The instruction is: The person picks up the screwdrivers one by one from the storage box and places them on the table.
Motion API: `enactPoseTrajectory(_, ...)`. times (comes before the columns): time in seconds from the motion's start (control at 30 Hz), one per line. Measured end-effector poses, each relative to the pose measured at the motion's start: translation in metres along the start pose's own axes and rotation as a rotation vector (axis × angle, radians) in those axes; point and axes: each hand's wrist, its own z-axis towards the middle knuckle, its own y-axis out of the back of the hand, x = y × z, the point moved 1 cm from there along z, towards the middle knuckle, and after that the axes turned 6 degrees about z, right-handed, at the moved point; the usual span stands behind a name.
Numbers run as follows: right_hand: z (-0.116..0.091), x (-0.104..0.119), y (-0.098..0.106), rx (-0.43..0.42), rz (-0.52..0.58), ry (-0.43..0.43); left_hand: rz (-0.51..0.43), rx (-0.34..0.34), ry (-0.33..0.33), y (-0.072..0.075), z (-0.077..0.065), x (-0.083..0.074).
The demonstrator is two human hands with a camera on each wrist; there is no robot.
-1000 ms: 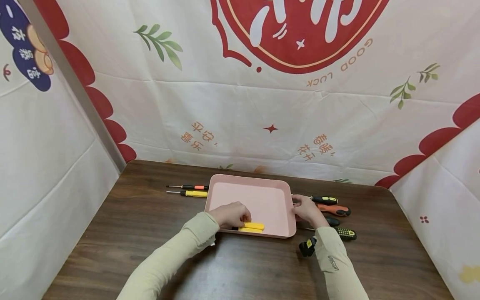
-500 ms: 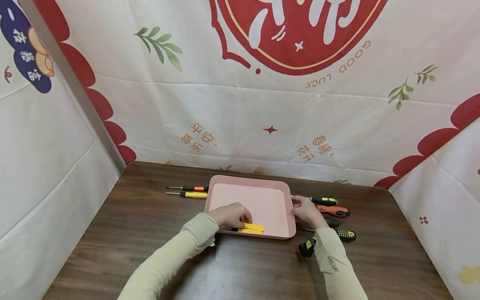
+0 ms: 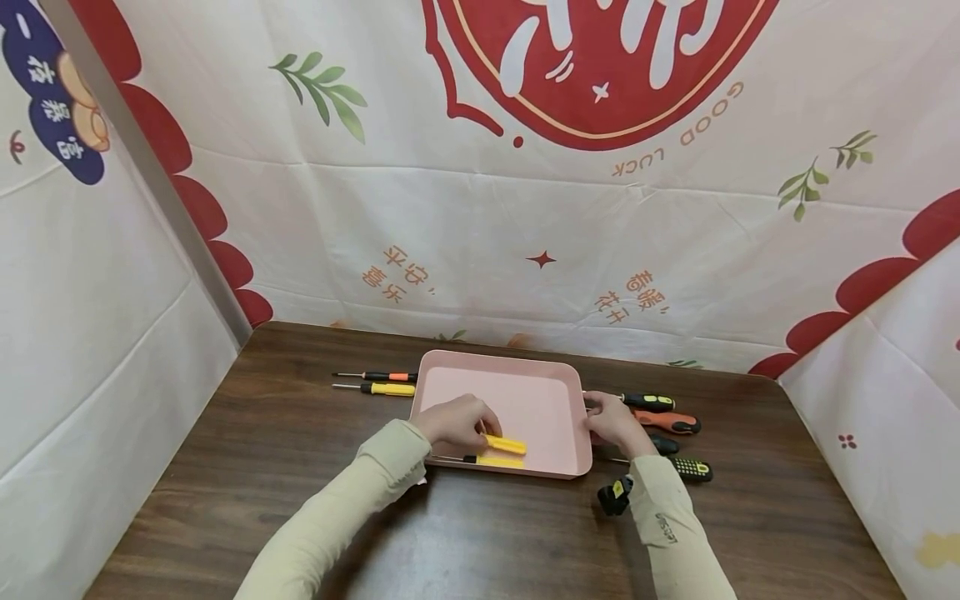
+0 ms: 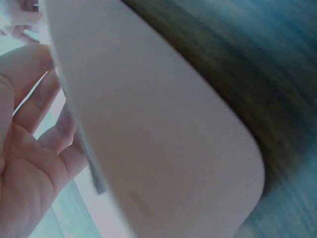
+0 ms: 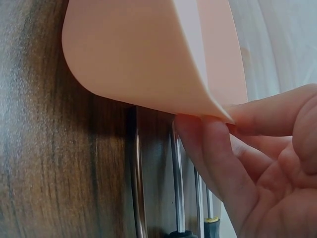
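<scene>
A pink tray point(image 3: 517, 392) lies on the table. Over its front left part, my left hand point(image 3: 456, 418) pinches a yellow-handled screwdriver point(image 3: 507, 445), handle pointing right and slightly down. A second yellow-handled screwdriver point(image 3: 501, 462) lies along the tray's front wall, with a black collar and its shaft to the left. In the left wrist view the tray's outer wall point(image 4: 163, 129) hides most of what the fingers point(image 4: 37, 106) hold. My right hand point(image 3: 613, 418) grips the tray's right rim; the right wrist view shows thumb and fingers on either side of the edge point(image 5: 218, 106).
Left of the tray lie a black-and-orange screwdriver point(image 3: 390, 377) and a yellow one point(image 3: 390, 389). To the right are several screwdrivers, including an orange-handled one point(image 3: 671, 422) and a black-yellow one point(image 3: 692, 469). A black wrist device point(image 3: 615, 496) sits by the right sleeve. A printed cloth point(image 3: 480, 233) hangs behind.
My left hand has risen slightly with one yellow-handled screwdriver, which now stands apart from the other and tilts. The right hand has stayed on the rim.
</scene>
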Motion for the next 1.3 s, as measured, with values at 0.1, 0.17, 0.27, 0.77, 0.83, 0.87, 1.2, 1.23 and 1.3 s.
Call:
enactPoseTrajectory(0.1, 0.001, -0.001, -0.001, -0.002, -0.004, 0.004, 0.002, -0.028, -0.042, 0.008, -0.004, 0.0)
enactPoseTrajectory(0.17, 0.001, -0.001, -0.001, -0.005, -0.008, 0.007, -0.007, -0.039, -0.044, 0.014, -0.006, 0.0)
enactPoseTrajectory(0.27, 0.001, 0.0, -0.001, -0.007, -0.016, 0.012, -0.028, -0.049, -0.023, 0.024, -0.009, 0.001)
enactPoseTrajectory(0.77, -0.002, 0.002, 0.0, 0.012, -0.012, 0.018, -0.045, -0.183, -0.024, 0.058, -0.03, 0.018)
enactPoseTrajectory(0.83, -0.002, 0.002, 0.0, 0.016, -0.011, 0.022, -0.044, -0.209, -0.022, 0.061, -0.034, 0.021)
enactPoseTrajectory(0.87, -0.002, 0.002, 0.0, 0.016, -0.008, 0.019, -0.048, -0.218, -0.014, 0.062, -0.036, 0.023)
enactPoseTrajectory(1.2, -0.002, 0.0, 0.0, -0.01, -0.012, 0.022, -0.091, -0.263, 0.083, 0.071, -0.056, 0.037)
enactPoseTrajectory(1.23, -0.002, 0.0, 0.0, -0.01, -0.012, 0.021, -0.089, -0.271, 0.087, 0.073, -0.058, 0.039)
enactPoseTrajectory(1.3, -0.002, 0.0, 0.0, -0.007, -0.012, 0.021, -0.096, -0.284, 0.104, 0.075, -0.063, 0.043)
